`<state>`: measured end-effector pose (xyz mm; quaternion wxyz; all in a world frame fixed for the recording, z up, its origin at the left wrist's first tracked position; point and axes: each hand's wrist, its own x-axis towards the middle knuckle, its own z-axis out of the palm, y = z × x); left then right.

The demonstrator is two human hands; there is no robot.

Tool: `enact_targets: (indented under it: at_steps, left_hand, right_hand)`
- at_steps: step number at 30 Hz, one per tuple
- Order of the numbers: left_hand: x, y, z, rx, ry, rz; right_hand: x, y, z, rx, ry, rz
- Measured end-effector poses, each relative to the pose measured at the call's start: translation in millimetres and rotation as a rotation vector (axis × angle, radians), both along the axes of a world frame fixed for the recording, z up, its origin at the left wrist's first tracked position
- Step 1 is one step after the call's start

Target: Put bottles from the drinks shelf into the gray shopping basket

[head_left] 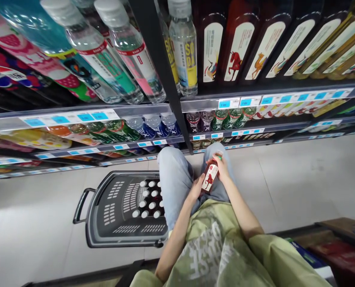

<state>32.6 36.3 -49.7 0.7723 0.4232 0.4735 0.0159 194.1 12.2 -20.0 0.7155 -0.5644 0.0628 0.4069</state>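
Holding a dark red bottle point(210, 177) above the lap point(221, 195), in the head view, the left hand point(197, 187) curls its fingers round the lower part, the right hand point(222, 168) grips near the green cap point(219, 157). Alongside, a basket point(117, 211) contains white-capped bottles point(152, 205).

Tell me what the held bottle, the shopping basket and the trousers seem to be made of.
Bottle: probably clear plastic, though glass is possible; its dark reddish sides look smooth and glossy around the label.
Shopping basket: likely moulded plastic, dark grey and fairly matte, judging by its rows of regular slots.
Trousers: apparently denim, matte; the faded light blue and soft creases suggest it.
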Motion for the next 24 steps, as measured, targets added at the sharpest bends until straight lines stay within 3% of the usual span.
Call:
enact_targets:
  at_steps: [18, 24]
  left_hand:
    - [-1.5, -0.8, 4.4, 0.040, -0.023, -0.045]
    - [-3.1, 0.9, 8.6, 0.256, 0.076, -0.090]
  right_hand:
    - [1.9, -1.4, -2.2, 0.010, 0.008, 0.008]
    - [-1.5, -0.8, -2.3, 0.007, -0.072, 0.034]
